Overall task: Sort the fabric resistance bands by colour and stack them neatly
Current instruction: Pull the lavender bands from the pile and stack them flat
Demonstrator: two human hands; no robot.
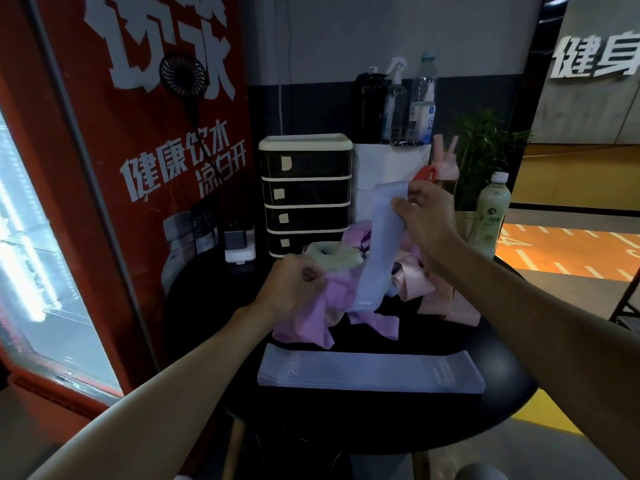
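A pale blue-grey band [379,244] hangs upright over the table, pinched at its top end by my right hand [427,220]. My left hand [294,289] grips a pink-purple band [311,320] at the left of the loose pile. A flat stack of blue-grey bands [370,372] lies near the front of the round black table [491,410]. The loose pile behind it holds more pink-purple bands [375,322], a mint green band [334,256] and several peach bands [446,299].
A black drawer unit [306,194] stands behind the pile, with a white box [384,164] carrying bottles beside it. A pale green bottle [491,213], a plant [485,150] and a pink bottle [446,164] stand at the back right. A red drinks cooler [104,168] is on the left.
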